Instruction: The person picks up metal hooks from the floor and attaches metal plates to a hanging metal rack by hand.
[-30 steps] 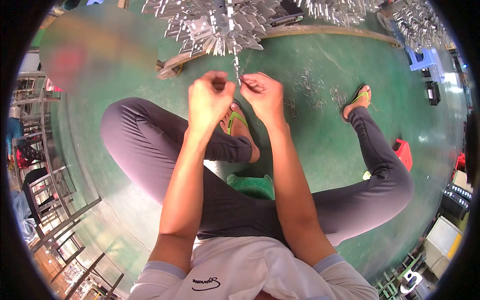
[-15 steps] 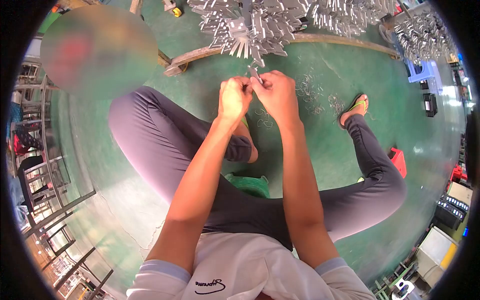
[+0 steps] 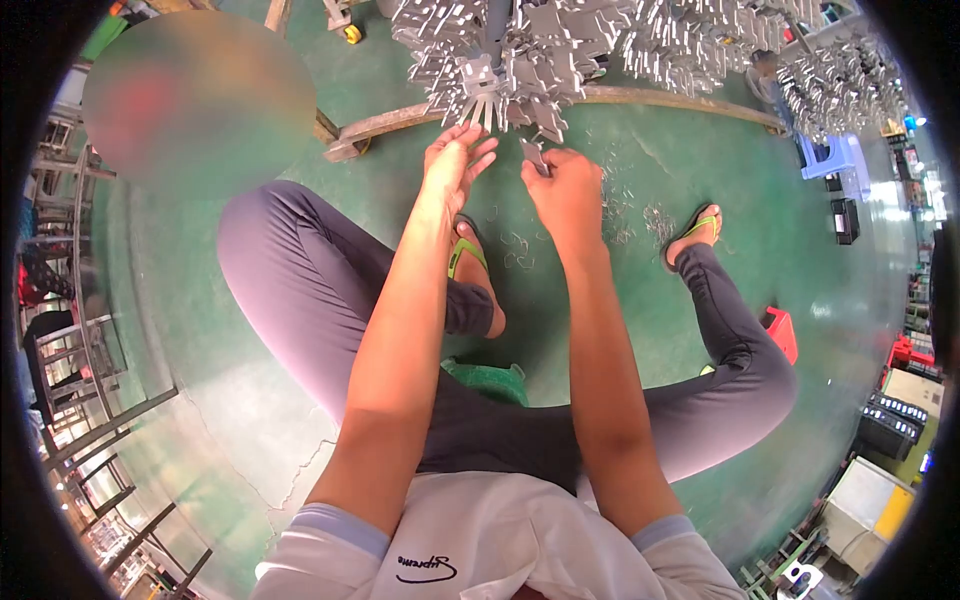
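Note:
My right hand [image 3: 572, 198] pinches a small flat grey metal bracket [image 3: 535, 156] between thumb and fingers. To its left, my left hand [image 3: 452, 172] has its fingers apart, and I see nothing held in it. Its fingertips come close to the lower end of a dense hanging cluster of grey metal brackets [image 3: 545, 55]; whether they touch it I cannot tell. The held bracket is just below that cluster's lower pieces.
More bracket clusters [image 3: 690, 40] hang at the upper right. A wooden beam [image 3: 400, 122] runs low behind the nearest cluster. Bent wire bits [image 3: 655, 225] litter the green floor. A green stool [image 3: 488, 382] is beneath me; a blue stool [image 3: 838, 160] stands right.
My hands were together at the bracket and have come apart. My left hand has moved up and left, its fingers opened; my right hand keeps the bracket, slightly farther right.

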A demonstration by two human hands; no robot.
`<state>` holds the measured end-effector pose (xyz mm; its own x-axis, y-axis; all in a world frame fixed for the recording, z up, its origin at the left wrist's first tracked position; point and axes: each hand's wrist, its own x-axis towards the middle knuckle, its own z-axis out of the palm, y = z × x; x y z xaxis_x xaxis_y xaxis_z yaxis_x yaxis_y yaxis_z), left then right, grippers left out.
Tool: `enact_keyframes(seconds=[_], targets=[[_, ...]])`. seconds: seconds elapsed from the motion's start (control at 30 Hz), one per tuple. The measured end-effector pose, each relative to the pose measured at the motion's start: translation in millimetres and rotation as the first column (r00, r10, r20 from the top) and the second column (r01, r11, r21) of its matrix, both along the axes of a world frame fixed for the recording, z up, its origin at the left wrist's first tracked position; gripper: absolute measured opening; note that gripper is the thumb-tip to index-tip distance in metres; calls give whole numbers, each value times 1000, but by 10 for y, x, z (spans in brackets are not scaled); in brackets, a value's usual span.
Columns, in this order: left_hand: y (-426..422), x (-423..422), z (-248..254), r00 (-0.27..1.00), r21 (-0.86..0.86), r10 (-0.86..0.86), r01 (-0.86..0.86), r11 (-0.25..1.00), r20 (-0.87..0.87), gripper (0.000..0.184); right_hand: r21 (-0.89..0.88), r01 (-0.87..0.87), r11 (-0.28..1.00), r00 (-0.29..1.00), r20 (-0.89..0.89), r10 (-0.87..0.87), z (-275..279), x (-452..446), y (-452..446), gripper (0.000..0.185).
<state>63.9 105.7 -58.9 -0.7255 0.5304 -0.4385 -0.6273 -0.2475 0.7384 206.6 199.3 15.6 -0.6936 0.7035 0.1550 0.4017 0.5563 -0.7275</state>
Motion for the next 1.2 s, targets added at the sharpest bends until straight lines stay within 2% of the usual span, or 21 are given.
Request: enact_keyframes(seconds=[0.07,0.27,0.33,0.37,0.57,0.63,0.87,1.07,1.2], targets=[[33,-43,-68,999,20,27,-28,999,43,35,-53,22,998,999,-35,-24,6,13,-8,19],[41,13,-86,997,-44,29,-25,999,78,33,149,-49,988,994,-89,63,-125,-159,46,28],[52,76,-22,996,-76,12,-6,997,88,34,115,-52,992,997,-59,59,-118,-176,34,29],[51,107,13,993,-62,27,-20,998,117,28,101,-54,993,997,-44,59,-115,-188,33,30],[56,148,-114,996,-22,-53,55,998,75,28,-33,-35,999,991,-130,30,-328,-145,79,20],[82,148,-127,996,-55,-72,75,996,50,26,-18,-24,1000,995,-92,22,-317,-140,67,22],[78,186,-254,997,39,-72,71,997,29,18,38,-3,999,1000,-30,4,-247,-100,26,14],[74,231,-233,996,59,-75,73,996,40,18,77,22,997,1000,7,-23,-210,-74,8,18],[77,247,-178,996,43,-85,83,996,35,18,83,58,995,998,-28,-55,-101,-92,-72,24]])
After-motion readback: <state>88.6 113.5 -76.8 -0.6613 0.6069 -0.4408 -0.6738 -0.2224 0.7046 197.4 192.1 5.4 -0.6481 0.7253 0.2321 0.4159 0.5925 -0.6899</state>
